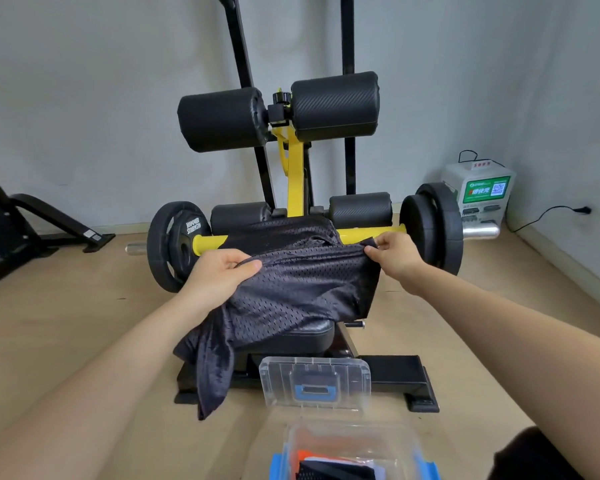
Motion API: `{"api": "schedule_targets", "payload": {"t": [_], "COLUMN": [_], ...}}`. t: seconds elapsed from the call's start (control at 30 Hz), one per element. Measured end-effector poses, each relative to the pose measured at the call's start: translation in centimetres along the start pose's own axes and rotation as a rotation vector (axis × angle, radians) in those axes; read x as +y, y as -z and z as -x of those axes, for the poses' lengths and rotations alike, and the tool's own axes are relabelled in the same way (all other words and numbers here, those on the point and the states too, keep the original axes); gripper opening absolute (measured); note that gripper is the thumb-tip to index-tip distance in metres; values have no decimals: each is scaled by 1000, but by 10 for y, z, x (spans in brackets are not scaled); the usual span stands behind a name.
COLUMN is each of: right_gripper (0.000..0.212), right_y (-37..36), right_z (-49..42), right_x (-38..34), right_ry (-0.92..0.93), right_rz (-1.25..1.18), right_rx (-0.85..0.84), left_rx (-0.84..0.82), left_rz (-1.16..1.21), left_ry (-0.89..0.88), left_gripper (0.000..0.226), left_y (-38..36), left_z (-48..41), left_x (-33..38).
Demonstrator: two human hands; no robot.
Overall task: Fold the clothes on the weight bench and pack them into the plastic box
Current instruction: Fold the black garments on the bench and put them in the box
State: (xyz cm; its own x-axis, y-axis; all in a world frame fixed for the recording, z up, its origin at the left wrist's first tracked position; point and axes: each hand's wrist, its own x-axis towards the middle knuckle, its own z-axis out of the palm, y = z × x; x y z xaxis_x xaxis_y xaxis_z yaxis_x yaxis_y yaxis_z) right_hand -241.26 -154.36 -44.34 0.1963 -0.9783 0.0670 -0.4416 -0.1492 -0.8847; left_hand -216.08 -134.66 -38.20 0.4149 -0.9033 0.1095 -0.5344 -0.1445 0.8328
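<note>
**Folding step under way: dark mesh garment spread over the weight bench**

Head view. The dark mesh garment (291, 285) is lying across the seat of the weight bench (312, 332), one end trailing off toward 7 o'clock and reaching the floor. The left hand (222, 271) is pinching the upper edge at 10 o'clock of the cloth, fingers closed on the hem; the right hand (397, 254) is gripping the opposite corner at 2 o'clock between thumb and forefinger, the other fingers curled. Judged from this, the garment is being stretched flat before its first fold; the next move is likely calling for bringing the hanging end up onto the pad and doubling the cloth over evenly.

The plastic box (355, 445) is standing open at 6 o'clock, just before the bench base, its clear lid (314, 381) propped upright behind it. Inside, folded items are already lying: something black, with orange and white showing
</note>
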Motion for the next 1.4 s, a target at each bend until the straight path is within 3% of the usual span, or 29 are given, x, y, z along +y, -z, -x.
{"api": "schedule_targets", "payload": {"t": [0.23, 0.37, 0.47, 0.6, 0.67, 0.77, 0.87, 1.1, 1.23, 1.4], "right_gripper": [11, 10, 12, 7, 22, 35, 18, 10, 20, 34], "right_y": [-9, -12, -14, -16, -19, -27, -40, -87, -117, -139], "right_z": [-13, -19, -18, -20, -19, -10, 4, 52, 67, 67], "right_x": [-6, -9, -13, -8, -5, -14, -36, -85, -100, -104], "right_ry": [-116, -140, -115, -130, -111, 32, 251, 602, 680, 697], "right_rz": [-141, -287, -295, -220, -90, 111, 172, 184, 186, 293], "right_rx": [-30, 72, 100, 93, 65, 55, 67, -212, -400, -516], "left_rx": [123, 208, 120, -7, -23, -39, -27, 1, -55, 16], "left_rz": [-81, -162, -212, -302, -339, -445, -574, -663, -679, -618], "left_ry": [-24, -30, -21, -20, -27, -69, -80, 80, 115, 43], "left_gripper": [13, 12, 8, 21, 28, 35, 42, 36, 46, 19], "left_y": [-14, -17, -18, -10, -2, 8, 18, 42, 38, 37], "left_z": [-52, -67, -70, -60, -49, -24, -4, 8, 16, 20], "left_x": [-20, -25, -33, -38, -37, -37, -36, -36, -45, -54]}}
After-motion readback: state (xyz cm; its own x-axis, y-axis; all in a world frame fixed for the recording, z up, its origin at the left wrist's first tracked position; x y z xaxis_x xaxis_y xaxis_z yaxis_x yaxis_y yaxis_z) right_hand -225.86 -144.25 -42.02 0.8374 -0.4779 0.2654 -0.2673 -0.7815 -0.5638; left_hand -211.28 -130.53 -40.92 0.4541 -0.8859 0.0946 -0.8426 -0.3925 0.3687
